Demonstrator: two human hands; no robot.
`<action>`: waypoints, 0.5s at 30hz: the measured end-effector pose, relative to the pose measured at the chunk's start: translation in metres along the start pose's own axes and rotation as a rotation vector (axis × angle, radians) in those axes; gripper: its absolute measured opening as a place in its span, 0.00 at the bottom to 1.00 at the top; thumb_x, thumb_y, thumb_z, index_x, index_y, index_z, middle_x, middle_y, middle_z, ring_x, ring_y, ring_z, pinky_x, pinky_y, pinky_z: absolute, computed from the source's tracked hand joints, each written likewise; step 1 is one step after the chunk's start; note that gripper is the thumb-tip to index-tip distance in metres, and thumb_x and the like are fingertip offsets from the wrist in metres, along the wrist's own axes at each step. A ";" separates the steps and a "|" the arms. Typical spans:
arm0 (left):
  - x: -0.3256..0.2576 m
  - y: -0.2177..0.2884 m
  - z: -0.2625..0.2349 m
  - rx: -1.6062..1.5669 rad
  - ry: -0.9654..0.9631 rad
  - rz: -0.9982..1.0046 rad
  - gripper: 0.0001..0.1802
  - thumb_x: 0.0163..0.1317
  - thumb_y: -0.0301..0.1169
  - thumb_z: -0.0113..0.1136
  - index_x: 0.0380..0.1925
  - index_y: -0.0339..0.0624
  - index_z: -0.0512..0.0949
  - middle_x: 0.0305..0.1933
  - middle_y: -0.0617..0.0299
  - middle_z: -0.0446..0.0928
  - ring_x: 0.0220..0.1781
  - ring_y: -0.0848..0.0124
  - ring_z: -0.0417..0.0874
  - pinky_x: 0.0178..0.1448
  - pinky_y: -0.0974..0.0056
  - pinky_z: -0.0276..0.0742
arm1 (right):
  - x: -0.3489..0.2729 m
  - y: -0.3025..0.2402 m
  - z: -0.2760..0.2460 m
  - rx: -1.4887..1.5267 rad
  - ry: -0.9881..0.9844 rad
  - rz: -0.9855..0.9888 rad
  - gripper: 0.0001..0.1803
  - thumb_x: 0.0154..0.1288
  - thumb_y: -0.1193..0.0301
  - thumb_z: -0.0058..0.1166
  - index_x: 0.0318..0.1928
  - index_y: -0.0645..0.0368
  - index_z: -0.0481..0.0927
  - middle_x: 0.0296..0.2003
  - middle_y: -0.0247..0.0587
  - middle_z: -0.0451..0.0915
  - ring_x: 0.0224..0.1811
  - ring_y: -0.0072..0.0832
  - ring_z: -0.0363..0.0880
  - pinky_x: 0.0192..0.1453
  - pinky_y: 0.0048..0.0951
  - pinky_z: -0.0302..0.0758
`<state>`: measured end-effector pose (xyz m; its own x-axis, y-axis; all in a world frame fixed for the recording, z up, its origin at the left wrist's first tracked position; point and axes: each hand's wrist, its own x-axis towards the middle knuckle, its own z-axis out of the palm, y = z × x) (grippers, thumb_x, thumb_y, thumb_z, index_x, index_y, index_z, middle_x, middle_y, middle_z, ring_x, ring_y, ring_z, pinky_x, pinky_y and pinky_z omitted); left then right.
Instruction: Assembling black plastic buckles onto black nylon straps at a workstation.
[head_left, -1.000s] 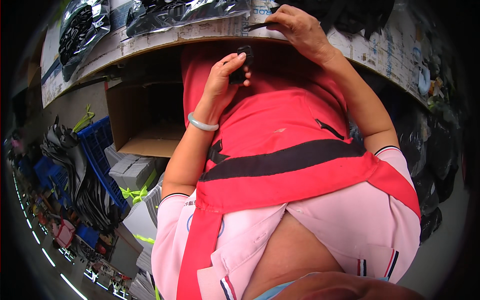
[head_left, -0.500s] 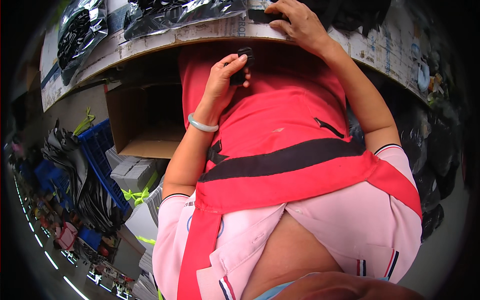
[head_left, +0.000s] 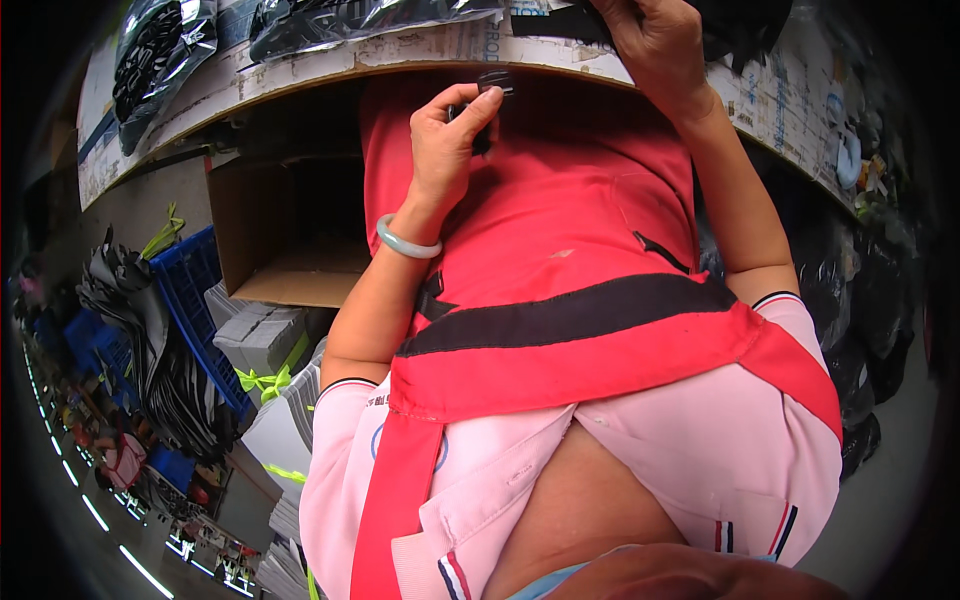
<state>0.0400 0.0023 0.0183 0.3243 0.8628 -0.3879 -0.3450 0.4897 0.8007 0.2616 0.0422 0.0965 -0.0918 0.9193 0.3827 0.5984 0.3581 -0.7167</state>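
My left hand (head_left: 447,140), with a pale bangle (head_left: 408,242) on its wrist, is closed around a small black piece (head_left: 496,82) with a shiny ridged end. It is held over my lap just in front of the table edge, the thumb pressed on top; my fingers hide most of it, so its kind does not show. My right hand (head_left: 658,50) is over the table at the upper edge of the view, its fingertips cut off. Beside those fingers a flat black strip (head_left: 560,24) lies on the table; whether they grip anything cannot be seen.
Clear plastic bags of black parts (head_left: 165,60) lie along the table (head_left: 130,130). Dark material (head_left: 745,30) sits right of my right hand. Below the table at left are an open cardboard box (head_left: 290,285), a blue crate (head_left: 190,290) and tied grey stacks (head_left: 262,335). Black bags (head_left: 845,330) stand at right.
My right hand has moved up and to the right, away from the table's front edge, its fingertips leaving the view. My left hand has risen slightly, still holding the black piece, which has turned.
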 end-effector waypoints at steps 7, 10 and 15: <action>0.002 0.000 0.006 0.176 0.036 0.246 0.06 0.63 0.27 0.63 0.36 0.37 0.83 0.21 0.69 0.75 0.21 0.83 0.71 0.24 0.76 0.65 | -0.059 -0.016 0.040 0.668 -0.419 0.709 0.15 0.72 0.62 0.52 0.36 0.63 0.82 0.22 0.23 0.75 0.23 0.08 0.68 0.26 0.14 0.65; 0.000 -0.006 0.003 0.304 0.057 0.345 0.06 0.63 0.26 0.63 0.38 0.37 0.82 0.22 0.71 0.75 0.21 0.85 0.71 0.24 0.77 0.65 | -0.062 -0.021 0.042 0.841 -0.384 0.883 0.15 0.72 0.61 0.51 0.34 0.60 0.80 0.21 0.26 0.75 0.18 0.11 0.70 0.20 0.13 0.65; 0.013 -0.016 -0.005 0.636 0.080 0.799 0.08 0.55 0.21 0.66 0.36 0.36 0.81 0.26 0.62 0.76 0.26 0.74 0.75 0.28 0.72 0.68 | -0.063 -0.018 0.055 0.991 -0.327 0.913 0.13 0.71 0.62 0.53 0.36 0.59 0.78 0.21 0.32 0.77 0.17 0.16 0.74 0.21 0.15 0.71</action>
<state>0.0455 0.0063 -0.0014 0.1369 0.9251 0.3542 0.1037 -0.3690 0.9236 0.2127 -0.0130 0.0526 -0.2403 0.8352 -0.4947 -0.2494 -0.5456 -0.8001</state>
